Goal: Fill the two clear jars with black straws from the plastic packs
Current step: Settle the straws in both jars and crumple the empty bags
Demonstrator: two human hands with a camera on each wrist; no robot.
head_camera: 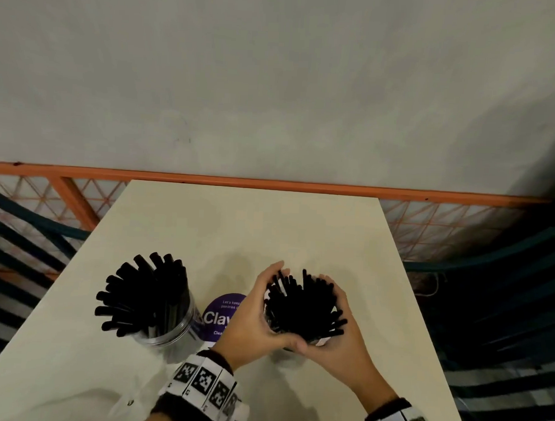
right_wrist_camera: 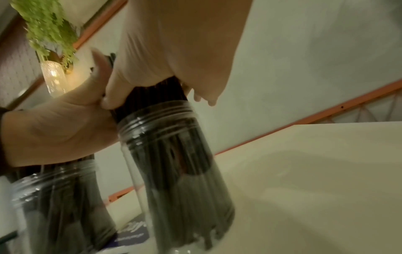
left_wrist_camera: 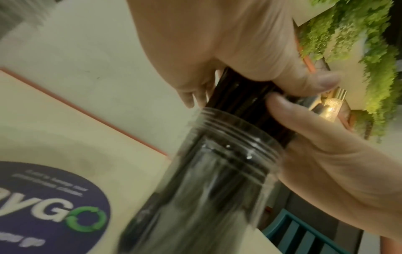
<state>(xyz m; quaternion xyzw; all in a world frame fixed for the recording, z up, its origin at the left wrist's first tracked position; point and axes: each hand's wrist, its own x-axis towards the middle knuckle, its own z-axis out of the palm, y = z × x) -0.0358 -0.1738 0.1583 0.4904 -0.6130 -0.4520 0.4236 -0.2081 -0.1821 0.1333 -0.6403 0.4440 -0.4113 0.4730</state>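
Two clear jars stand on the pale table (head_camera: 253, 225). The left jar (head_camera: 169, 329) is packed with black straws (head_camera: 142, 293) that fan out above its rim. The right jar (left_wrist_camera: 228, 163) also holds a bundle of black straws (head_camera: 303, 307). My left hand (head_camera: 252, 317) and right hand (head_camera: 343, 337) cup this bundle from both sides, just above the threaded rim. The thumbs meet at the near side, and the fingers curl round the far side. In the right wrist view my right hand (right_wrist_camera: 185, 43) comes from above and grips the straws (right_wrist_camera: 156, 92) over the right jar (right_wrist_camera: 174, 154).
A round purple sticker (head_camera: 220, 316) lies on the table between the jars. An orange rail (head_camera: 271, 182) with mesh runs behind the table's far edge, before a grey wall. Teal slatted chairs (head_camera: 504, 299) stand on both sides.
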